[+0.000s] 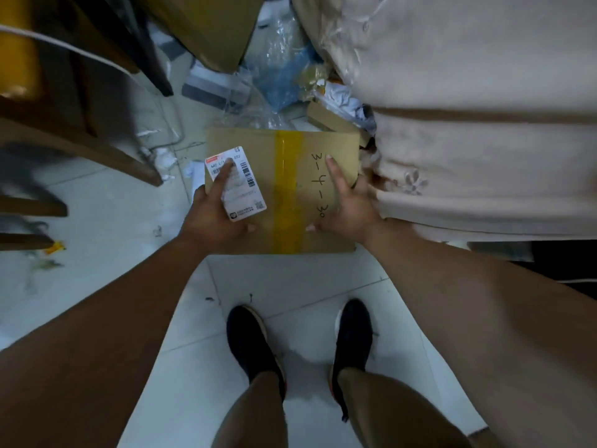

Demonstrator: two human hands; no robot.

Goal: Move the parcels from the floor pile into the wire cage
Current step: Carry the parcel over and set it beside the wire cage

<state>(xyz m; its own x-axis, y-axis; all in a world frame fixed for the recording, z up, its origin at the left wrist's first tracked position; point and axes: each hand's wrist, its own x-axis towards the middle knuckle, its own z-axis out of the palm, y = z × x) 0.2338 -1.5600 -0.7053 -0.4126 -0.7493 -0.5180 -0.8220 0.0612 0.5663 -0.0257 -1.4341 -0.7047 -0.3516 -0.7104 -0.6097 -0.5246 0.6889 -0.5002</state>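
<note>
Your left hand (213, 218) grips the left side of the cardboard parcel (307, 189). Its index finger lies straight along the top, across the white shipping label (245, 192), the thumb presses the near edge, and the remaining fingers wrap out of sight round the side. Your right hand (347, 208) mirrors it on the right side: index finger stretched flat on top just beside the handwritten "3-4-30" (319, 185), thumb pinching the near edge, the other fingers hidden round the edge. Both hands have hold of the same parcel and nothing else.

You hold the parcel flat in front of you, beyond your two dark shoes (252, 344), over the pale tiled floor (290, 286). Whether its underside is clear of the floor cannot be told from the head view. A strip of yellow tape (288, 189) runs down the middle of its top, from the far edge to the near one. The label sits tilted on the left half, barcodes showing.

Its right edge is close against a large cream fabric bundle (484, 124), which fills the right side of the view. Just behind the parcel lie crumpled clear and blue plastic wrap (277, 76), a smaller cardboard box (326, 119) and scraps of white paper. A bigger brown carton (210, 27) stands at the top of the view. To the left are blurred brown boards (80, 140) with a white cord (80, 53) across them.
</note>
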